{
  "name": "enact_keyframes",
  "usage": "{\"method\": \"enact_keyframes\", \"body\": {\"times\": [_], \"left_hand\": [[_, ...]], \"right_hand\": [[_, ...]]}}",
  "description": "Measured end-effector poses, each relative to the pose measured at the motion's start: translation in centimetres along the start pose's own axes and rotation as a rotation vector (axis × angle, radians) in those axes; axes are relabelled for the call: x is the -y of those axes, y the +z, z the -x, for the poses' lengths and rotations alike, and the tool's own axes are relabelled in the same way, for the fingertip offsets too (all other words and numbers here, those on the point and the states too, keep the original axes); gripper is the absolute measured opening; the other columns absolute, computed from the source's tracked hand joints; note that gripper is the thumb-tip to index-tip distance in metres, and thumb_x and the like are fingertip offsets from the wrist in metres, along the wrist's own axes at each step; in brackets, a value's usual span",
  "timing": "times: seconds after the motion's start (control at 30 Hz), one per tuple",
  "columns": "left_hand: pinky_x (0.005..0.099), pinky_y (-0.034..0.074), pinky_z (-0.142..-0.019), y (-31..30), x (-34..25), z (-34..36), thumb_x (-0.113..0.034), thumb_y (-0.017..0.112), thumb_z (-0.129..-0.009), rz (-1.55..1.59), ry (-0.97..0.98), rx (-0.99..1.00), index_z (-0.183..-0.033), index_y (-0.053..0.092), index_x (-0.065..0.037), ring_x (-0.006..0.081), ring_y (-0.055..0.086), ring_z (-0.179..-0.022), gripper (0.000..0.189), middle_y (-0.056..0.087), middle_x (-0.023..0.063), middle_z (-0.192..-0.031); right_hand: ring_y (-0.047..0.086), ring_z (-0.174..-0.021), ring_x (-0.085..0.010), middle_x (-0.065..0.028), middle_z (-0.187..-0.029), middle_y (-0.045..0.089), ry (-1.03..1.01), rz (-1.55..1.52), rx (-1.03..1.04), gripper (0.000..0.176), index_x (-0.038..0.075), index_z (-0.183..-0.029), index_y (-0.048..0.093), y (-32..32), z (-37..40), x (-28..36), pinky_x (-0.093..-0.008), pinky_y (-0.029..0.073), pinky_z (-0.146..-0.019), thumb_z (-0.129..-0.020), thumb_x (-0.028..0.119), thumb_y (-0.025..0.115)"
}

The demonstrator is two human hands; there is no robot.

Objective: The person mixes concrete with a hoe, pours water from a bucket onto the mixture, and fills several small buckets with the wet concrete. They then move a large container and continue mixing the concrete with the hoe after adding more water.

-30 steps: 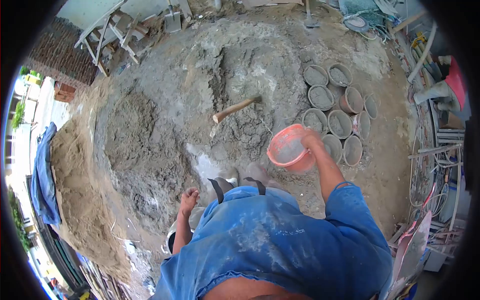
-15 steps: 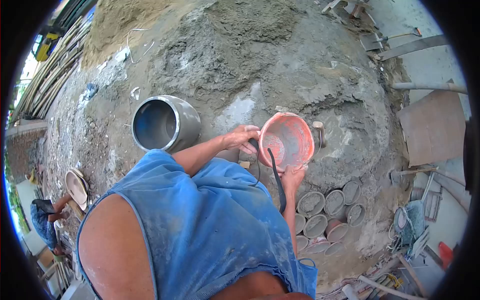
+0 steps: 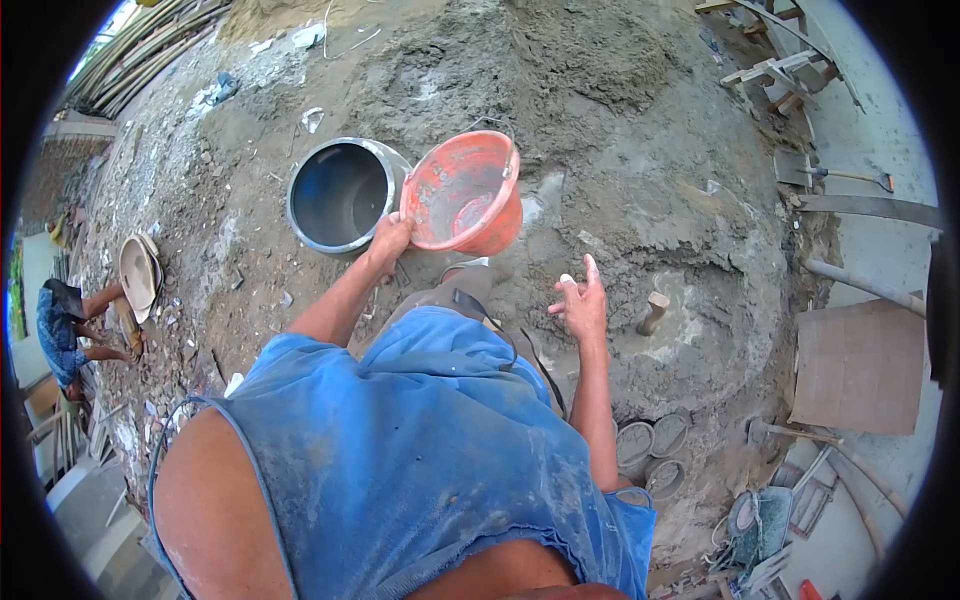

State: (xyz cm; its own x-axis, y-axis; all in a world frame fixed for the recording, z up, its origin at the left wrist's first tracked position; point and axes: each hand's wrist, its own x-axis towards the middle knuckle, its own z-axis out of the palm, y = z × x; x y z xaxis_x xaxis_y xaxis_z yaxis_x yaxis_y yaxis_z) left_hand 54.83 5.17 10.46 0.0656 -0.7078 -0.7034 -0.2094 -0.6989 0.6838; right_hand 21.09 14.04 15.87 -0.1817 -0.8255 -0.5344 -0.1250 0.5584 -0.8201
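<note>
An orange bucket [image 3: 462, 192], smeared with grey inside, hangs tilted from my left hand [image 3: 392, 238], whose fingers grip its rim at the lower left. Just left of it lies a large grey drum [image 3: 340, 195] with a dark blue interior, its mouth towards me. To the right, my right hand [image 3: 582, 303] is in the air over the ground, fingers apart and holding nothing. A short wooden-handled tool [image 3: 654, 312] stands in the wet mud beyond that hand.
Several round pots filled with grey material [image 3: 634, 443] sit at the lower right. A co-worker [image 3: 62, 335] is at the far left beside stacked basins [image 3: 138, 275]. A shovel [image 3: 850, 176], a brown board [image 3: 858, 368] and a wheelbarrow [image 3: 765, 525] are on the right.
The bucket has moved left, close to the drum, and tilted. My right hand has let go of it and now has spread fingers. The view has shifted, showing fewer pots.
</note>
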Motion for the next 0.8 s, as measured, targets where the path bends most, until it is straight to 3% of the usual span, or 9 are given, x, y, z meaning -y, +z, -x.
{"method": "enact_keyframes", "body": {"times": [0.1,0.17,0.33,0.4,0.43,0.47,0.53,0.6,0.8], "left_hand": [[0.0465,0.047,-0.090,-3.8,1.5,0.8,-0.020,0.045,-0.090,0.211,-0.188,-0.124,-0.118,0.053,-0.002,0.0271,0.066,-0.099,0.034,0.065,0.0141,-0.105],[0.0578,0.042,-0.095,-5.8,3.5,0.3,-0.016,0.041,-0.091,0.656,-0.238,-0.251,-0.128,0.044,-0.004,0.0329,0.062,-0.109,0.038,0.058,0.0165,-0.120],[0.0572,0.041,-0.099,-9.2,6.4,-2.6,-0.016,0.033,-0.096,0.877,-0.206,-0.451,-0.138,0.031,-0.010,0.0325,0.056,-0.119,0.043,0.047,0.0167,-0.134],[0.0589,0.041,-0.099,-9.8,6.5,-3.7,-0.025,0.034,-0.099,0.939,-0.275,-0.430,-0.135,0.034,-0.008,0.0354,0.054,-0.121,0.040,0.046,0.0169,-0.136],[0.0592,0.040,-0.099,-9.7,5.6,-3.2,-0.034,0.031,-0.100,0.990,-0.364,-0.387,-0.144,0.025,-0.010,0.0341,0.052,-0.122,0.051,0.041,0.0176,-0.141],[0.0592,0.040,-0.099,-9.8,6.2,-3.5,-0.034,0.031,-0.100,0.958,-0.368,-0.359,-0.144,0.025,-0.010,0.0341,0.052,-0.122,0.051,0.041,0.0176,-0.141],[0.0560,0.042,-0.097,-9.7,7.5,-5.3,-0.041,0.030,-0.099,0.650,-0.436,-0.017,-0.150,0.014,-0.010,0.0327,0.054,-0.119,0.062,0.044,0.0174,-0.140],[0.0517,0.045,-0.092,-6.2,5.5,-4.5,-0.043,0.035,-0.099,0.421,-0.472,-0.039,-0.151,0.012,-0.009,0.0317,0.057,-0.114,0.066,0.049,0.0169,-0.135],[0.0439,0.051,-0.078,1.6,2.6,-5.7,-0.036,0.040,-0.099,-0.120,-0.399,0.365,-0.137,0.036,-0.009,0.0269,0.065,-0.096,0.047,0.062,0.0113,-0.118]], "right_hand": [[0.066,-0.054,-0.0211,-0.0180,-0.086,0.067,0.112,0.138,-0.098,0.068,0.001,-0.147,0.026,-2.2,-0.2,-4.8,-0.0305,0.054,-0.052,-0.088,0.013,0.057],[0.066,-0.054,-0.0221,-0.0190,-0.087,0.067,0.196,0.161,-0.133,0.067,0.000,-0.147,0.027,-3.8,0.7,-8.9,-0.0309,0.054,-0.049,-0.087,0.013,0.057],[0.066,-0.053,-0.0237,-0.0196,-0.089,0.067,0.447,0.055,-0.190,0.069,0.004,-0.149,0.023,-6.6,4.9,-16.7,-0.0328,0.052,-0.042,-0.089,0.013,0.056],[0.066,-0.053,-0.0238,-0.0192,-0.089,0.067,0.543,-0.013,-0.220,0.069,0.005,-0.149,0.021,-7.2,6.0,-19.3,-0.0326,0.051,-0.040,-0.090,0.014,0.056],[0.066,-0.054,-0.0237,-0.0183,-0.089,0.067,0.598,-0.062,-0.249,0.068,0.006,-0.149,0.022,-7.4,6.5,-20.8,-0.0323,0.050,-0.040,-0.091,0.014,0.056],[0.067,-0.054,-0.0237,-0.0174,-0.090,0.068,0.654,-0.122,-0.287,0.066,0.008,-0.149,0.023,-7.4,7.5,-22.4,-0.0320,0.050,-0.040,-0.092,0.015,0.055],[0.066,-0.056,-0.0229,-0.0160,-0.090,0.068,0.717,-0.222,-0.356,0.062,0.009,-0.148,0.026,-7.1,9.0,-22.8,-0.0315,0.050,-0.042,-0.093,0.016,0.055],[0.067,-0.058,-0.0219,-0.0142,-0.091,0.069,0.772,-0.320,-0.400,0.059,0.011,-0.146,0.029,-6.7,10.3,-23.2,-0.0309,0.050,-0.044,-0.094,0.018,0.055],[0.067,-0.058,-0.0209,-0.0129,-0.092,0.069,0.742,-0.480,-0.528,0.058,0.011,-0.145,0.032,-5.3,13.3,-25.0,-0.0319,0.050,-0.047,-0.093,0.019,0.056]]}}
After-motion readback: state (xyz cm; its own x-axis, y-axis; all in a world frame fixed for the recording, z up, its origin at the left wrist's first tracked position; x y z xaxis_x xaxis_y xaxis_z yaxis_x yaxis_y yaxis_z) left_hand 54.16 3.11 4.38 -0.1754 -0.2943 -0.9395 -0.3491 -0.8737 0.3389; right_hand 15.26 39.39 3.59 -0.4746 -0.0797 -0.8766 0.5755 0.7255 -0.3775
